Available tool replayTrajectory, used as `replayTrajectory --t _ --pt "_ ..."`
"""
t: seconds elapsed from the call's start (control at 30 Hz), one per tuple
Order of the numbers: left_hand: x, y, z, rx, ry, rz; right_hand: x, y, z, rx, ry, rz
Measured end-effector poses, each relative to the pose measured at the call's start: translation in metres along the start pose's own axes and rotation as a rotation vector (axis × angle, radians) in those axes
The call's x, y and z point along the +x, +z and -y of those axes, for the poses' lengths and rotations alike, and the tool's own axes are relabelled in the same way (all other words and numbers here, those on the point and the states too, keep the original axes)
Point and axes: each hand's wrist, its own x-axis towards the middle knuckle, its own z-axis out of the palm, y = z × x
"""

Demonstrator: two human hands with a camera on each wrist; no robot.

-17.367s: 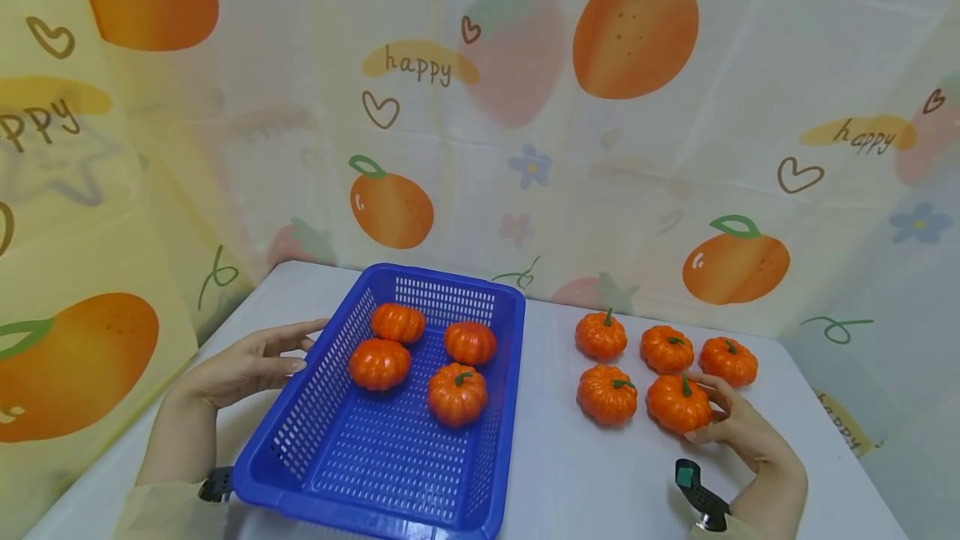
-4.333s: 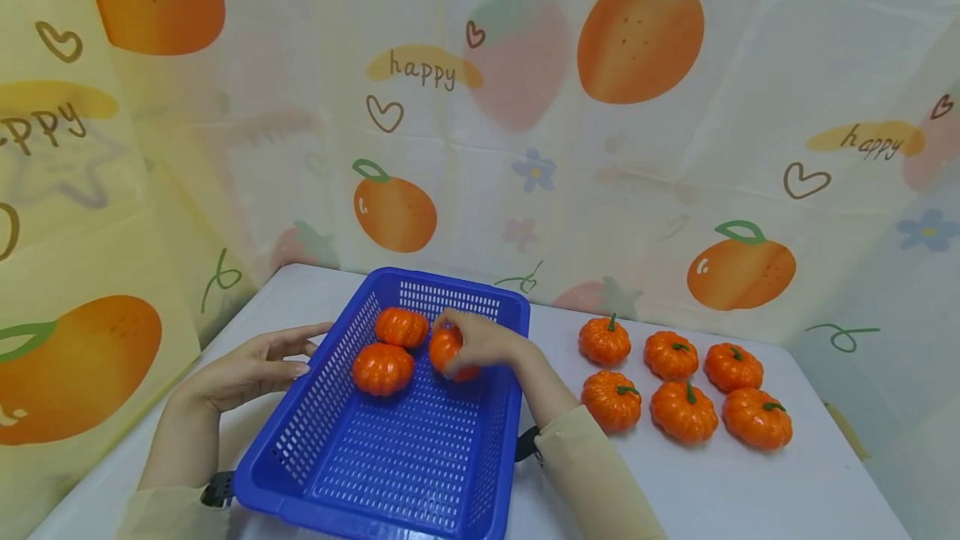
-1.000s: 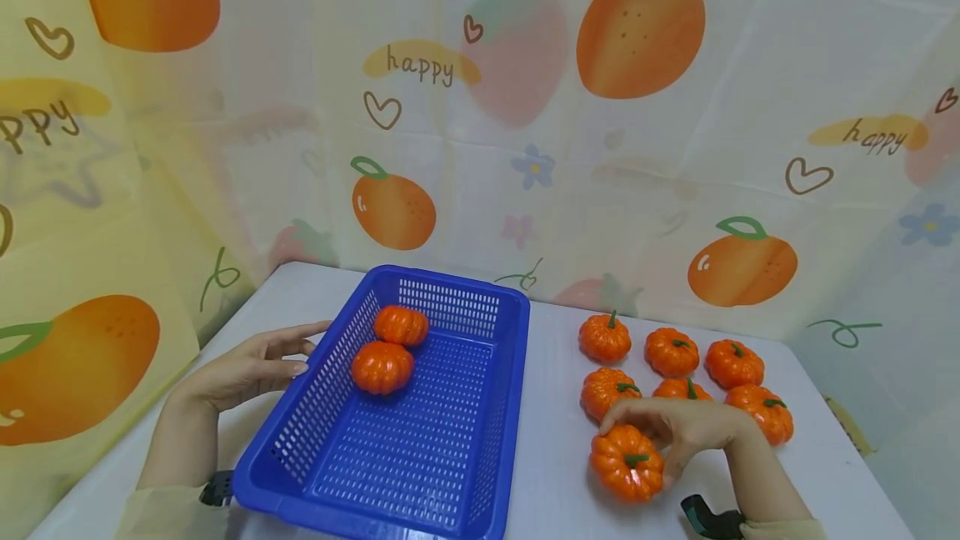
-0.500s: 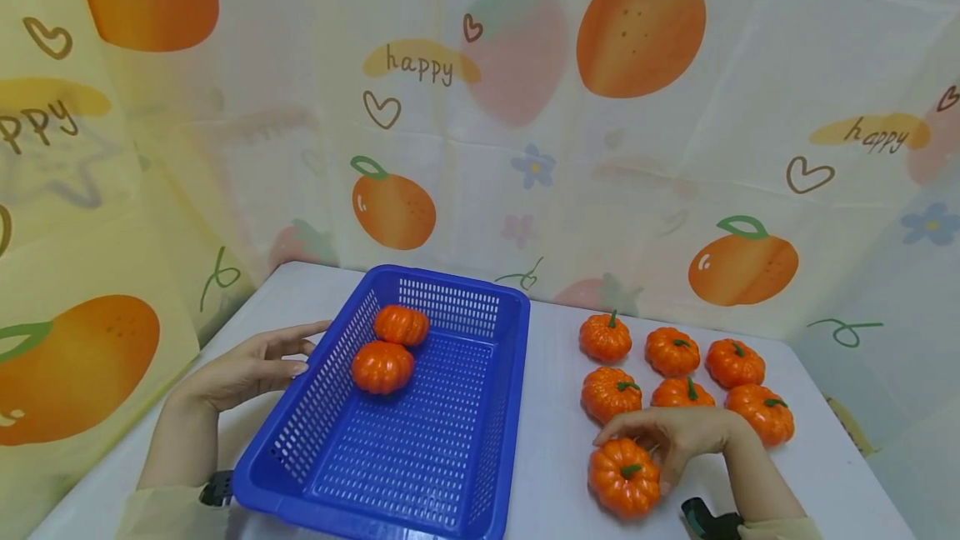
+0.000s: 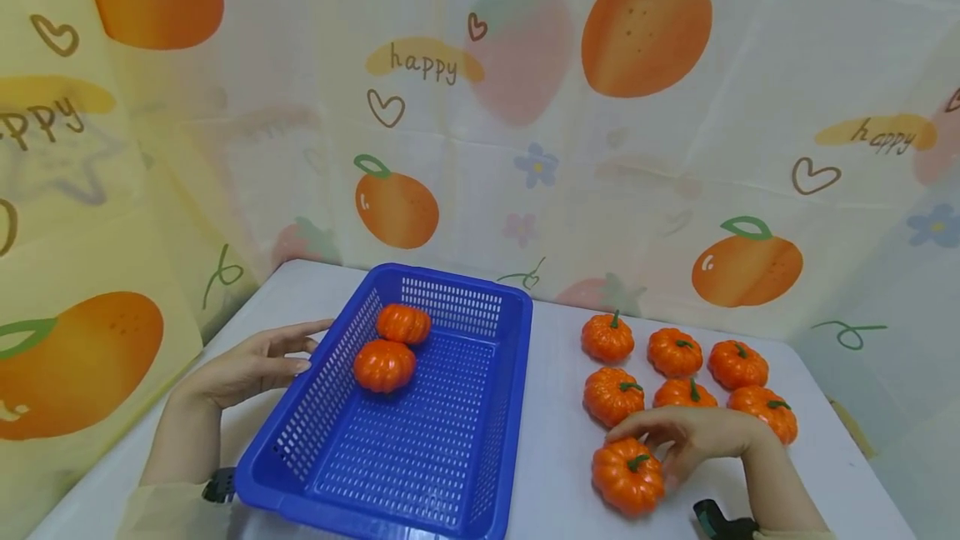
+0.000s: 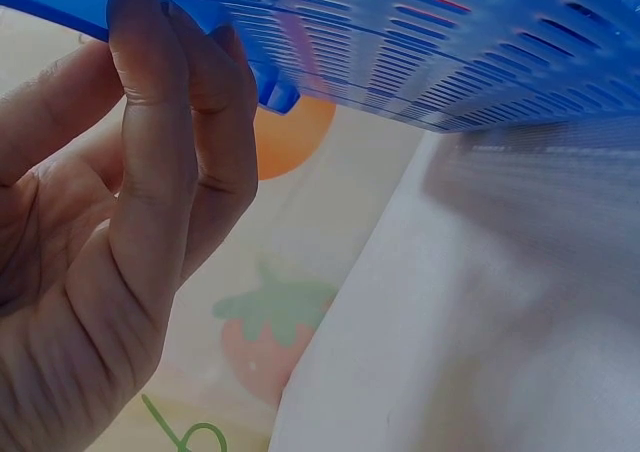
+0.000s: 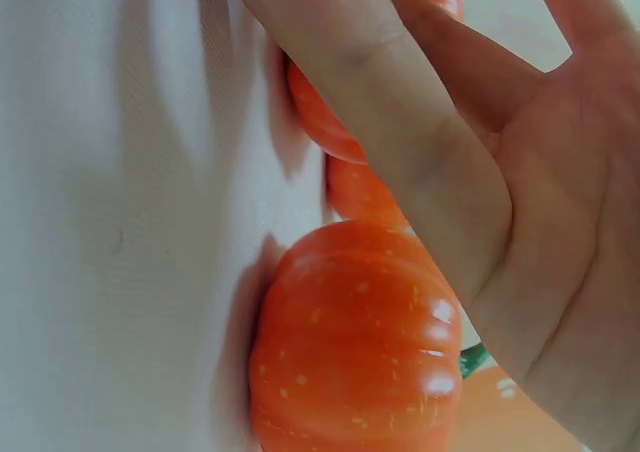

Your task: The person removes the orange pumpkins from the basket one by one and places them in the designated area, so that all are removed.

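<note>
At the left rim of a blue plastic basket [image 5: 420, 473], my left hand [image 5: 243, 365] touches with loosely bent fingertips [image 6: 140, 32]. Two small orange pumpkins, one behind [image 5: 403, 324] and one in front [image 5: 384, 366], lie in the basket's far left part. My right hand [image 5: 693, 440] is beside an orange pumpkin with a green stem [image 5: 628, 477], resting on the table nearest me. Its fingers lie along the far side, and the thumb looks slightly apart from it. In the right wrist view the right hand [image 7: 540, 202] looks spread, with its fingertips out of frame.
Several more orange pumpkins [image 5: 613, 396] stand in rows on the white table [image 5: 555, 407], behind the right hand; one [image 5: 684, 392] is partly hidden by it. A fruit-printed cloth [image 5: 480, 190] hangs behind the table.
Two pumpkins have left the basket and now stand among those on the table. Over the last half second the front pumpkin stays put while the right thumb moves slightly off it. The left hand keeps its place.
</note>
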Motion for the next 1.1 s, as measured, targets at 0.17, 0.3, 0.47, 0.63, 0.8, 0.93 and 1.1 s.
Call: replayTrajectory --t 0.17,0.3,0.47,0.63,0.8,0.93,1.1 --pt "0.002 0.001 -0.001 0.008 0.000 -0.016 -0.004 0.001 0.003 0.025 -0.020 -0.008" --pt "0.002 0.001 -0.001 0.013 -0.009 -0.026 -0.006 0.002 0.004 0.070 -0.043 0.009" --pt "0.001 0.001 0.000 0.014 -0.007 -0.029 -0.008 0.001 0.003 0.135 -0.092 0.047" --pt "0.000 0.001 0.000 0.028 -0.011 -0.036 -0.011 0.000 0.007 0.139 -0.107 0.039" --pt "0.000 0.001 0.001 0.034 -0.015 -0.042 -0.013 0.000 0.016 0.120 -0.147 0.023" --pt "0.000 0.001 0.000 0.034 -0.018 -0.047 -0.013 -0.002 0.027 0.067 -0.130 -0.008" --pt "0.000 0.002 0.000 0.027 -0.019 -0.043 -0.013 -0.004 0.043 -0.027 -0.081 -0.093"
